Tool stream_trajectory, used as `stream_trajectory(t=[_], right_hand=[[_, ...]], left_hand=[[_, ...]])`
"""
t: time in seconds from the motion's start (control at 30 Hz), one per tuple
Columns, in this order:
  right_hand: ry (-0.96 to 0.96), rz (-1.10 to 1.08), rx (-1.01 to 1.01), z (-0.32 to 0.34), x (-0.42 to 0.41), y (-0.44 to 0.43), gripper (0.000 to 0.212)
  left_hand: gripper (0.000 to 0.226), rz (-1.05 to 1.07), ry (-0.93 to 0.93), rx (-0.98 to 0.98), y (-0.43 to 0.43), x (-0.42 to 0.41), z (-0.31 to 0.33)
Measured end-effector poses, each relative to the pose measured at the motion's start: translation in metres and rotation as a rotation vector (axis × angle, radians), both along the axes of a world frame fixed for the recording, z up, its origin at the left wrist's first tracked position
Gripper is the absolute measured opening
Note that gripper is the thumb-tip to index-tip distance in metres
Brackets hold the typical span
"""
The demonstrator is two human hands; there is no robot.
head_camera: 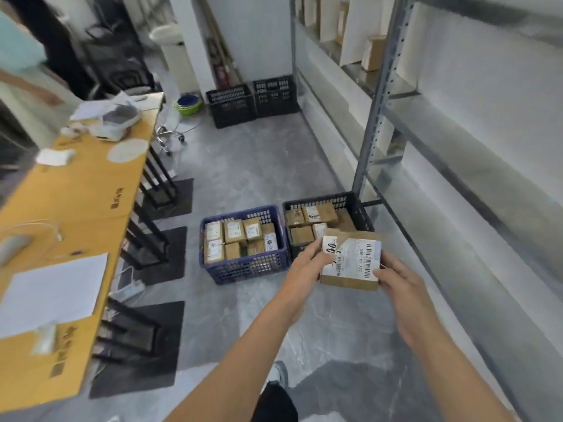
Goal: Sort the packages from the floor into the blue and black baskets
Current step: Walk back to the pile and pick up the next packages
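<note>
both baskets, the blue basket [243,269] and the black basket [361,208], are looking nearly full, while the left hand [307,263] and right hand [402,287] are gripping one labelled cardboard package [350,260] by its sides, not yet sorted.

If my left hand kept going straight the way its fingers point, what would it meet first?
Beyond the labelled brown cardboard package it holds, the left hand likely meets the black plastic basket; depth unclear.

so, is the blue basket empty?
No, the blue basket holds rows of labelled brown packages.
</note>
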State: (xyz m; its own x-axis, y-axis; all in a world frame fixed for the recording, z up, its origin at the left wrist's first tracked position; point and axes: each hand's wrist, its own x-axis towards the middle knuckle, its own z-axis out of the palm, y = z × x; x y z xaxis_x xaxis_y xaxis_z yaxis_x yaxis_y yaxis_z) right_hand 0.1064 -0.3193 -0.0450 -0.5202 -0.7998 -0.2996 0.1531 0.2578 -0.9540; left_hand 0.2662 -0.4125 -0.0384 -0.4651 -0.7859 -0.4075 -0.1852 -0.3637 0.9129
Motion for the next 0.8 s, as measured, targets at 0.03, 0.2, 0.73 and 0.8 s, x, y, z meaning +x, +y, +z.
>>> stream_trajectory(t=[0.03,0.2,0.73,0.8], right_hand=[[-0.005,0.02,0.009,-0.001,0.005,-0.009,0.044],[-0.023,0.149,0.093,-0.02,0.022,-0.062,0.047],[-0.098,0.317,0.305,-0.096,0.113,-0.304,0.04],[-0.108,0.341,0.327,-0.107,0.12,-0.328,0.039]], left_hand=[[0.038,0.029,-0.004,0.013,-0.005,0.006,-0.003],[0.033,0.136,-0.023,0.064,-0.039,0.034,-0.018],[0.025,0.343,-0.068,0.269,-0.245,0.131,-0.114],[0.027,0.361,-0.078,0.295,-0.268,0.137,-0.126]])
